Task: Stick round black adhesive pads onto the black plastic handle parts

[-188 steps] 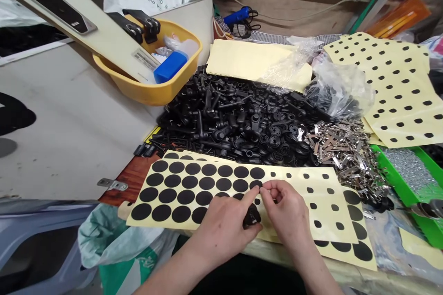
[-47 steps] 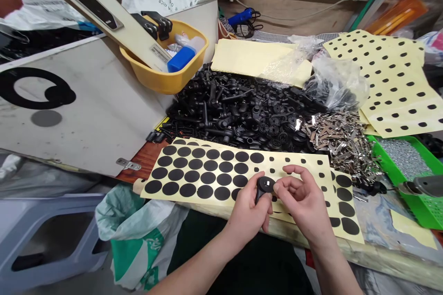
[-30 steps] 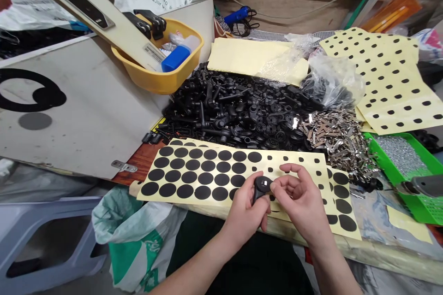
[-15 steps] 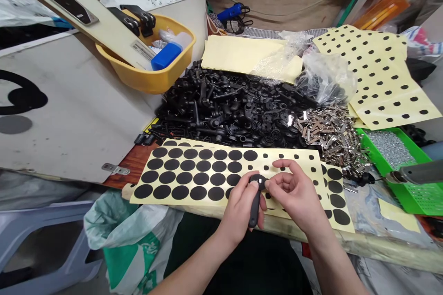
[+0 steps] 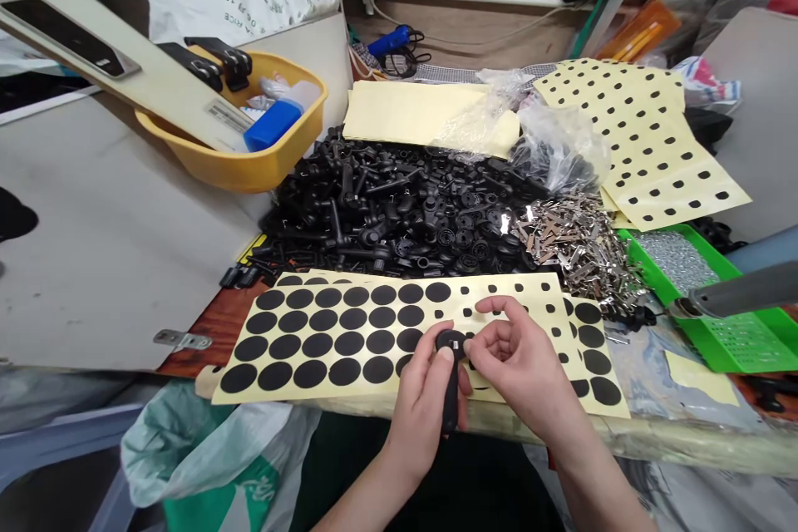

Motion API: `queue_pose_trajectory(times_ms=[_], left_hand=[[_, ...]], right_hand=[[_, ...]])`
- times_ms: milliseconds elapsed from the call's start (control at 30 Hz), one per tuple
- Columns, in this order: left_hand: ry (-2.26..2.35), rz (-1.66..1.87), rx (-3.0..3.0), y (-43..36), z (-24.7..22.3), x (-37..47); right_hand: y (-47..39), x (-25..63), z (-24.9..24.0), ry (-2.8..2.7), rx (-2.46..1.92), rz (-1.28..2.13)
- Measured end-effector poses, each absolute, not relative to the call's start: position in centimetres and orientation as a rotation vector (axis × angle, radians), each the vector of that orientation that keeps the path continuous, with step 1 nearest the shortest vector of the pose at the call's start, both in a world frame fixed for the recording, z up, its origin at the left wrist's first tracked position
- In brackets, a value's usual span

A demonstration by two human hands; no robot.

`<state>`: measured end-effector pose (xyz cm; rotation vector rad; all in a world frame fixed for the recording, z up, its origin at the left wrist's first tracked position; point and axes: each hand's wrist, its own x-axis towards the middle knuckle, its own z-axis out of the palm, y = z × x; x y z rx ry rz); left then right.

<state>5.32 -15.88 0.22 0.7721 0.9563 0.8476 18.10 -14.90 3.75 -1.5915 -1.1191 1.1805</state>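
My left hand [image 5: 416, 407] is wrapped around a black plastic handle [image 5: 450, 403] with a round head, its thumb lying along the top. A small shiny piece shows on the round head. My right hand [image 5: 527, 374] has its thumb and a fingertip pinched together at the right edge of that head; whatever lies between them is hidden. Both hands are over the front edge of a pale yellow sheet [image 5: 534, 299] of round black stickers. Large discs cover its left part, while its right part shows bare backing with small dark spots. Another such sheet [image 5: 617, 395] lies beneath it.
Behind the sheets spreads a heap of black plastic parts [image 5: 399, 199], beside small metal strips [image 5: 577, 245]. A green tray [image 5: 741, 353] of small silvery pieces stands right, with a grey-handled tool [image 5: 741, 291] over it. A yellow basin [image 5: 249, 174] sits left, a sack [image 5: 205, 449] below.
The whole view has shifted, so the bench contents appear farther left. My hands keep the same hold on the black handle, with the right fingertips still at the edge of its head.
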Motion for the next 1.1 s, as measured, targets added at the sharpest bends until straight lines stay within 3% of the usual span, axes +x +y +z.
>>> queue_pose_trajectory(times_ms=[400,600,1100], left_hand=[[0.977,0.893,0.814,-16.1,0.5,5.2],[0.874,0.849,0.719,-15.6,0.0,4.8],[0.809,0.899,0.729,-15.9,-0.7,5.6]], right_hand=[[-14.8,18.8,3.8,-1.293,-1.789,1.09],[-14.4,19.1,3.5,-1.262,-1.464,1.352],[-15.9,19.5,2.1,-1.288,-1.377,1.274]])
